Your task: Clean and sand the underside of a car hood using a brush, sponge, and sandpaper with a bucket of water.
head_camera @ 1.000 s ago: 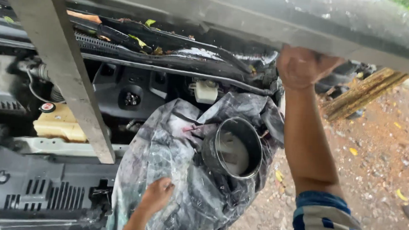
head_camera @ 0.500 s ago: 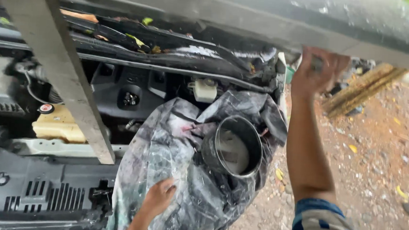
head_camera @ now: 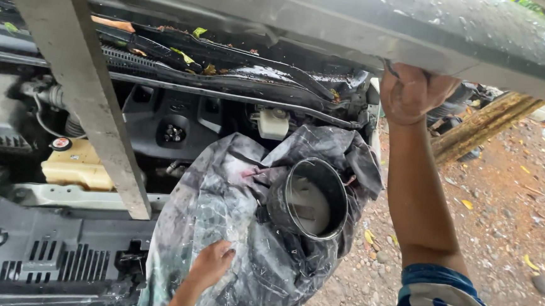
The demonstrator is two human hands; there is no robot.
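Right hand gripping the raised hood's edge overhead, left hand spread flat on the grey cloth draped over the engine bay beside a black duct; hood needing steady support next

left hand: bare, no glove, forearm uncovered | right hand: bare, no glove, forearm uncovered to above the elbow | sleeve: short, blue with white stripes, on right arm
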